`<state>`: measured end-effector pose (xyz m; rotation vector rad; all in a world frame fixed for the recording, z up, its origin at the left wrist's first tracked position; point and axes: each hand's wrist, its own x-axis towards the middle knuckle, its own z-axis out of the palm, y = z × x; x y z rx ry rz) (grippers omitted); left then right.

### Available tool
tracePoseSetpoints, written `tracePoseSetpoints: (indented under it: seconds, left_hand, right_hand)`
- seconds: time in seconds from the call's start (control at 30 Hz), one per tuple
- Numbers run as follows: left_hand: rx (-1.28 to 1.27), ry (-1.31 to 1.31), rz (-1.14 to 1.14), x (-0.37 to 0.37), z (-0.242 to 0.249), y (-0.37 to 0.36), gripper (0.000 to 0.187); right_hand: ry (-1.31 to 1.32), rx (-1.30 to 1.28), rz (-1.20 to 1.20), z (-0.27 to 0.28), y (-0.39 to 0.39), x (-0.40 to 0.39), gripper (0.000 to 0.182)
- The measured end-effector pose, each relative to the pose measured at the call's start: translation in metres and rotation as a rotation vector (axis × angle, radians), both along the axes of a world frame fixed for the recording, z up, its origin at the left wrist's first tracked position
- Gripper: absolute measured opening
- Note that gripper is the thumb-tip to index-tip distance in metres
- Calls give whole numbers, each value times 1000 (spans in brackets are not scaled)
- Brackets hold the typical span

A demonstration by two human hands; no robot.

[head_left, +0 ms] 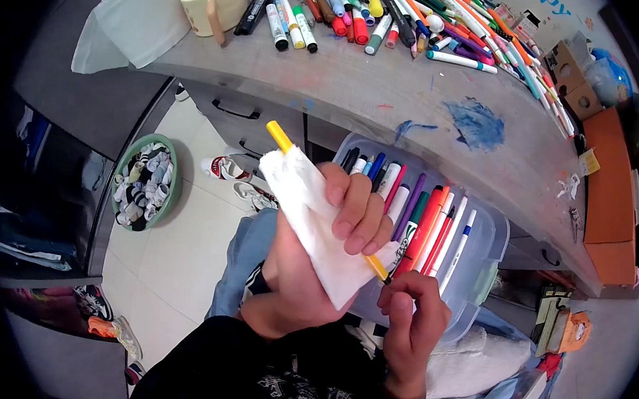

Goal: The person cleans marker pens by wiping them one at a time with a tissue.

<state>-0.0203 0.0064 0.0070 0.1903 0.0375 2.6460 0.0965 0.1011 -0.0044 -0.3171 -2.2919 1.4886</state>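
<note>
Yellow pen [279,136], frame centre: my left fingers [357,210] hold white tissue [316,232] around it, best snug but light; whether my right fingers [401,310] pinch its dark tip [387,280], I cannot tell.

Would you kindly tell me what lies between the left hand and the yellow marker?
A white tissue, wrapped around the yellow marker in the left hand, as the head view shows.

Desk [334,80] blocks ahead; left floor [157,274] seems open.
</note>
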Motion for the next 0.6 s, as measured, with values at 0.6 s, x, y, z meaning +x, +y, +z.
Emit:
tracePoseSetpoints:
  seconds: [0.6]
  left_hand:
    - [-49,99,-50,5,-9,10,47]
  right_hand:
    - [97,266,13,8,-3,-12,19]
